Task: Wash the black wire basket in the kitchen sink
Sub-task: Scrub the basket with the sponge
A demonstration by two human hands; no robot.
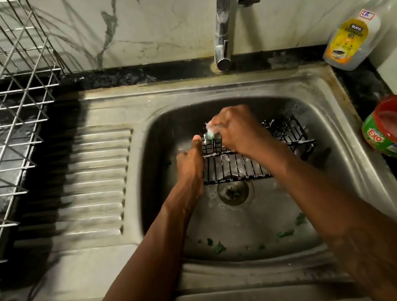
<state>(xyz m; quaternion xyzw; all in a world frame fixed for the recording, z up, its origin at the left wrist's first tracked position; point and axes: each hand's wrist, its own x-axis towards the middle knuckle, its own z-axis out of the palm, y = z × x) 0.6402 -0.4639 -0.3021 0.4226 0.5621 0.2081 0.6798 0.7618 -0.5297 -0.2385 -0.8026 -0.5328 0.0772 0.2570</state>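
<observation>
Sitting in sink — wire basket, left hand holding, right hand clutching scrubber.

Noted black wire basket: rectangular, open-topped, vertical bars on the walls, wet and flecked with white suds. Located inside the basin of the stainless steel sink, toward the far edge, just beyond the drain, long side roughly parallel to the near edge. Gripped at the left end by left hand. Pressed at the far left rim by soapy scrub pad held in right hand. Contact with basin floor not determinable.
</observation>
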